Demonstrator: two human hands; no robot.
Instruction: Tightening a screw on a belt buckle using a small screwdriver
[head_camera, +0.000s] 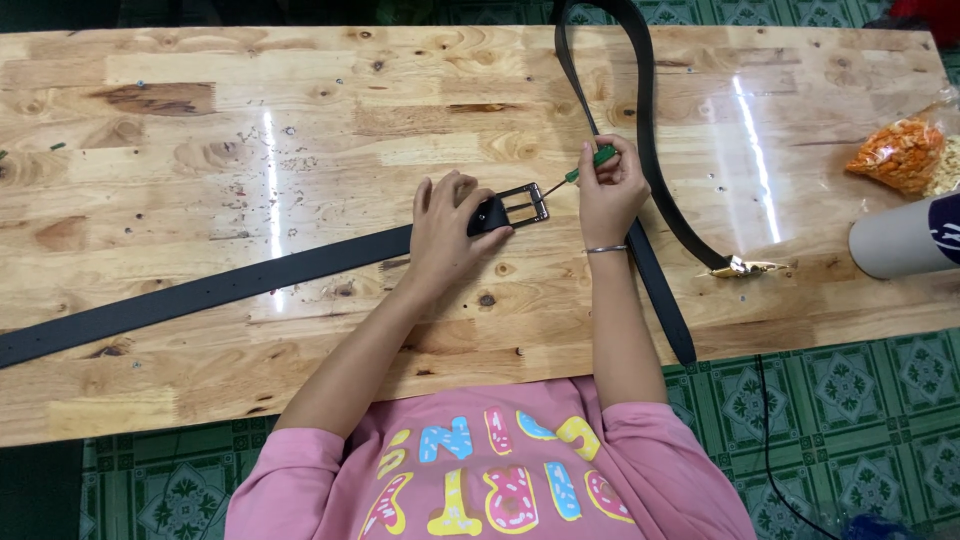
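Observation:
A black belt (200, 290) lies across the wooden table (300, 120) from the left edge to the middle. My left hand (447, 225) presses down on its end just behind the dark metal buckle (523, 204). My right hand (610, 185) pinches a small screwdriver with a green handle (596, 160), whose thin tip points at the buckle's right side. A second black belt (640, 110) with a gold buckle (742, 267) loops from the table's far edge past my right wrist and hangs over the near edge.
A clear bag of orange bits (900, 155) lies at the table's right edge, with a grey cylinder (895, 240) below it. Small metal scraps are scattered on the left half of the table. A green tiled floor (850, 400) shows beyond the near edge.

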